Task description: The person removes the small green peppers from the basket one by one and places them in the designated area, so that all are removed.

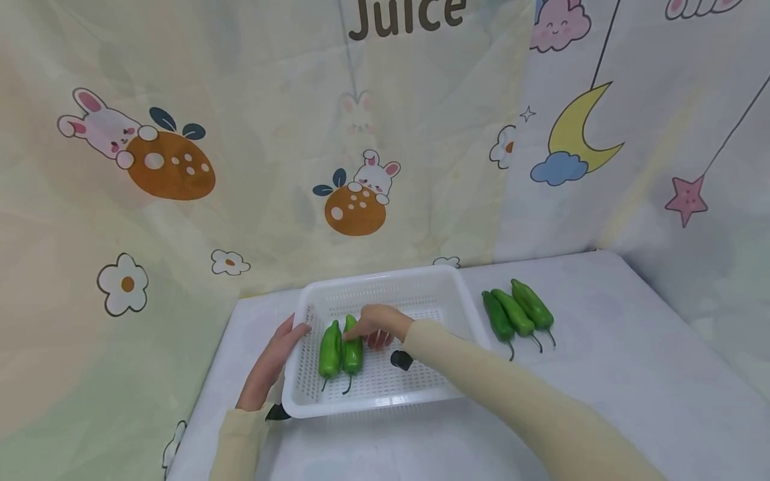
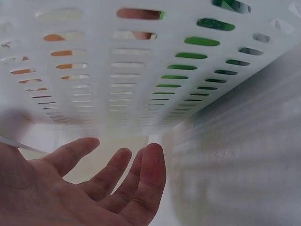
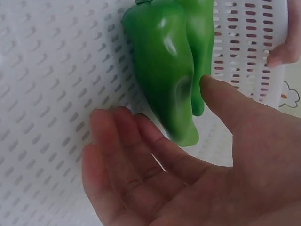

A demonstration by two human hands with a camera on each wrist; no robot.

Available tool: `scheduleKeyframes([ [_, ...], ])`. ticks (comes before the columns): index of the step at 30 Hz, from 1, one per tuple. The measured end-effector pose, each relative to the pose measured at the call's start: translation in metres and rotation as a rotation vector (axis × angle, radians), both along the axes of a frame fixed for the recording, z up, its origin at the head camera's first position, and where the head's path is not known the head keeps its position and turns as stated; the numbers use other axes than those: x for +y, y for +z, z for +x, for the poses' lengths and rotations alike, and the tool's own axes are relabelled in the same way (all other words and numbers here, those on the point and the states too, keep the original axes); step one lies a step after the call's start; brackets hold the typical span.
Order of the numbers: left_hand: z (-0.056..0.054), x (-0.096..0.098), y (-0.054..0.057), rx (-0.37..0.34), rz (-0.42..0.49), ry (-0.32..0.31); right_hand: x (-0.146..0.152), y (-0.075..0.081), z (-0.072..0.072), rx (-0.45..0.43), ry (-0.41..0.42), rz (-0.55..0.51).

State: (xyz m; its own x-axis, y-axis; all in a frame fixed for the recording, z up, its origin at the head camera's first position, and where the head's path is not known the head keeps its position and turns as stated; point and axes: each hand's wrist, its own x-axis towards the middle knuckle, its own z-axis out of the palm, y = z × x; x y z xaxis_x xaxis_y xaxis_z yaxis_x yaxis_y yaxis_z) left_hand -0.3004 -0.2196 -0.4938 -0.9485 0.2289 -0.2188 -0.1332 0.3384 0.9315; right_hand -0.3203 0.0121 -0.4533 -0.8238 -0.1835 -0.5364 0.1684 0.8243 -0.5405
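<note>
Two green peppers (image 1: pixel 329 351) lie side by side at the left of a white perforated basket (image 1: pixel 385 402), stems toward the front. Over the right-hand pepper (image 3: pixel 162 61) is my right hand (image 1: pixel 381 326), its fingers loosely bent and spread. The thumb tip is beside that pepper and the other fingers are on its far side, with a gap showing between fingers and pepper in the right wrist view. At the basket's left side my left hand (image 1: pixel 278 354) holds the rim, thumb over the edge; the left wrist view shows its other fingers (image 2: pixel 153 165) outside, below the rim.
Three more green peppers (image 1: pixel 519 310) lie together on the white table (image 1: pixel 601 374), right of the basket. A patterned cloth (image 1: pixel 271 167) hangs behind the table and along its sides. My right forearm crosses the basket's right front corner.
</note>
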Motion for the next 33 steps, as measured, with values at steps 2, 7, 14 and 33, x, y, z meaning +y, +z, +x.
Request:
scheduleKeyframes([
  [2, -0.0004, 0.0001, -0.0002, -0.003, -0.006, 0.002, -0.0024, -0.0018, -0.0001, 0.01, 0.0, 0.013],
  [7, -0.001, 0.0002, 0.0002, -0.002, -0.016, -0.001, -0.0065, -0.0051, 0.0007, 0.028, -0.003, 0.029],
  [14, 0.0001, 0.0003, 0.0021, -0.004, -0.008, -0.006, -0.008, -0.0077, 0.0013, 0.044, -0.033, 0.013],
  [33, 0.0015, 0.0008, 0.0021, 0.0, -0.004, -0.009, -0.0013, -0.0013, -0.001, -0.038, 0.011, -0.054],
])
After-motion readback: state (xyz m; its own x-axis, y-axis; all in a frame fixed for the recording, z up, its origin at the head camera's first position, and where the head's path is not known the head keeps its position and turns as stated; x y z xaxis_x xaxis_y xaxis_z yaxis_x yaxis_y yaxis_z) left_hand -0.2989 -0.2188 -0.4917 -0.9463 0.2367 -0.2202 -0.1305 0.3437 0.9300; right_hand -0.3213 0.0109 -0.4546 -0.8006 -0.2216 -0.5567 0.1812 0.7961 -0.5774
